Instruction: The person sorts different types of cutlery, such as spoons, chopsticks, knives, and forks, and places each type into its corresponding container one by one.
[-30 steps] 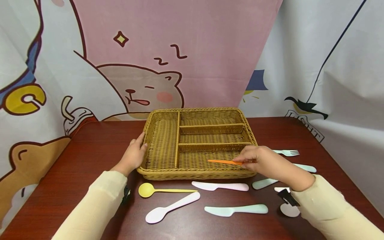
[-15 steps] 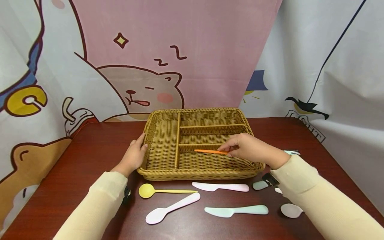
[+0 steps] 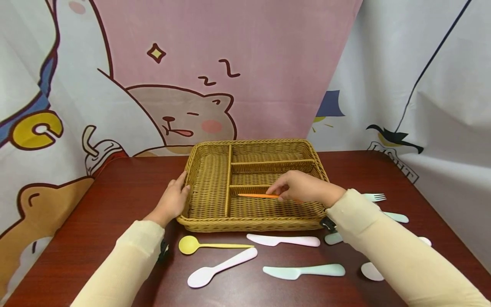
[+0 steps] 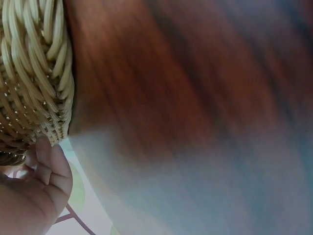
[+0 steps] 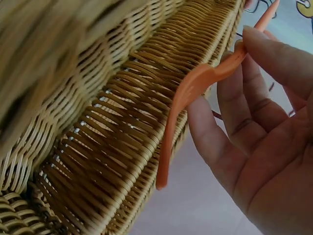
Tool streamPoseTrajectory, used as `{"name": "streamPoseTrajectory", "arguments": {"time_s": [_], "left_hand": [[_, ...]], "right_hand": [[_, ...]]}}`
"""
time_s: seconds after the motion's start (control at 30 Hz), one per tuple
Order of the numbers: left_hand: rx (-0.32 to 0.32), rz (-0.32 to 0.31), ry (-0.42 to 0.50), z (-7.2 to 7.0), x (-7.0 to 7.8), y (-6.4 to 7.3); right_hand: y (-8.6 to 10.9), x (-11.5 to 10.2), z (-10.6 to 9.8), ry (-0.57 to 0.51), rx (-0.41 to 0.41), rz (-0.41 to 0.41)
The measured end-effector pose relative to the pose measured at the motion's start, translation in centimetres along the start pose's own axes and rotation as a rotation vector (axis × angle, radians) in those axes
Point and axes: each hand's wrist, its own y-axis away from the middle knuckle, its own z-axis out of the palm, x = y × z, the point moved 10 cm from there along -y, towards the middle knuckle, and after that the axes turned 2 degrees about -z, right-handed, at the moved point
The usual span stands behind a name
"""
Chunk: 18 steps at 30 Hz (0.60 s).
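Observation:
A wicker basket with dividers stands on the dark red table. My left hand grips its left wall, thumb at the rim; in the left wrist view, bent fingers lie against the outside weave. My right hand pinches an orange piece of cutlery between thumb and fingertips above the front right compartment. In the right wrist view this orange cutlery looks thin, with a curved bulge midway and a pointed far end; its exact kind is unclear. No other cutlery shows in the basket.
In front of the basket lie a yellow spoon, a pink-white spoon, a pink-white knife and a pale green knife. A pale green fork and other pieces lie at right, partly under my right sleeve. A printed curtain hangs behind.
My right hand has moved left and slightly away from me, carrying the orange cutlery from the basket's front right rim further over the front compartment. My left hand has stayed at the basket.

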Motion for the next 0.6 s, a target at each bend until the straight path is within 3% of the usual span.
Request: {"name": "streamPoseTrajectory", "arguments": {"time_s": [0.37,0.6], "left_hand": [[0.015,0.017,-0.02,0.0,0.2,0.0],[0.019,0.013,-0.024,-0.1,0.1,0.0]], "right_hand": [[-1.4,0.6,1.5,0.006,-0.067,0.028],[-1.6,0.7,2.0,0.063,-0.119,0.045]]}}
